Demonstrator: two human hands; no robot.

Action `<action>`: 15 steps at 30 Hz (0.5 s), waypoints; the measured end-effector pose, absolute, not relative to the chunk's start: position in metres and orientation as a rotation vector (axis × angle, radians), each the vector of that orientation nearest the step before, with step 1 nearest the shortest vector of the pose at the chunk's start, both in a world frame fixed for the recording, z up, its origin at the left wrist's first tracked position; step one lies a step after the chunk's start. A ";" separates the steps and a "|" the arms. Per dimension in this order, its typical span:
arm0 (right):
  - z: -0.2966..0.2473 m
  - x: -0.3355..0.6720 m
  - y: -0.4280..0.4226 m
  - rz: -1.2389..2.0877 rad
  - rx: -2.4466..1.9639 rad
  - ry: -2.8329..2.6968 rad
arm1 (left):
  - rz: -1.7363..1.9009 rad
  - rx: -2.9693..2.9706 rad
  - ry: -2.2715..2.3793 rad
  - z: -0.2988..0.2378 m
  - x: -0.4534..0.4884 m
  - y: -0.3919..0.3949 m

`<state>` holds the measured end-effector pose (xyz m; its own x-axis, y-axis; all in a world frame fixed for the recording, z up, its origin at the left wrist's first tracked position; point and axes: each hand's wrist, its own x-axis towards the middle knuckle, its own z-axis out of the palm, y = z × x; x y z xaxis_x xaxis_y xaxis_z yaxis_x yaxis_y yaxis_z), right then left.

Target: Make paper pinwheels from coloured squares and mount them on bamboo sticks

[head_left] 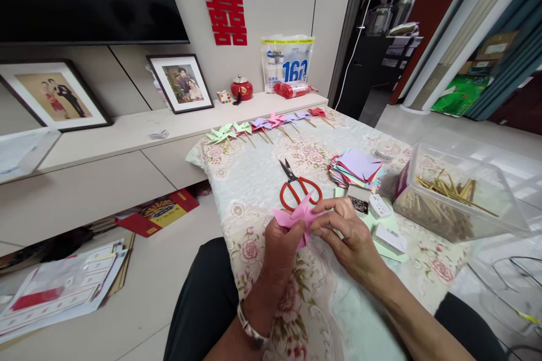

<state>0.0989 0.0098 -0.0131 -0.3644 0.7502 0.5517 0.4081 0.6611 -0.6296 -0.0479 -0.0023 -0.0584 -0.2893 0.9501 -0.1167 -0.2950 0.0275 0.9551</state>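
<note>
A pink paper pinwheel (301, 213) is held up over the front of the table between both hands. My left hand (283, 240) grips it from below, thumb pressed on the folded paper. At its right side, my right hand (345, 232) pinches the paper's edge with thumb and fingers; whether a pin is between them I cannot tell. Scissors with red handles (300, 189) lie just behind, blades slightly apart. To the right are a stack of coloured paper squares (358, 166), an open small box of dark pins (359, 203) and small white boxes (388, 238).
Finished pinwheels on sticks (275, 120) lie in a row along the table's far edge. A clear plastic bin (444, 220) of wooden sticks stands at the right. Behind runs a low cabinet (139, 130) with framed photos, a red pot (241, 89) and a plastic bag (288, 62).
</note>
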 end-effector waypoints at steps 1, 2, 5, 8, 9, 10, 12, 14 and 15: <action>-0.013 0.097 0.010 0.467 -0.918 -1.988 | 1.494 0.777 1.220 -0.060 -0.048 -0.002; -0.014 0.096 0.010 0.464 -0.935 -1.980 | 1.491 0.778 1.204 -0.062 -0.047 -0.001; -0.017 0.093 0.011 0.545 -0.971 -1.959 | 1.478 0.773 1.162 -0.066 -0.046 0.000; -0.022 0.093 0.013 0.636 -1.029 -1.918 | 1.466 0.766 1.121 -0.066 -0.045 -0.001; -0.023 0.093 0.013 0.663 -1.045 -1.902 | 1.463 0.763 1.105 -0.065 -0.044 -0.001; -0.023 0.094 0.014 0.692 -1.054 -1.886 | 1.458 0.760 1.091 -0.063 -0.044 -0.002; -0.024 0.095 0.014 0.751 -1.057 -1.854 | 1.450 0.756 1.067 -0.060 -0.043 -0.002; -0.023 0.096 0.014 0.811 -1.067 -1.829 | 1.448 0.755 1.060 -0.059 -0.043 -0.003; -0.023 0.096 0.014 0.836 -1.078 -1.816 | 1.449 0.754 1.061 -0.059 -0.043 -0.003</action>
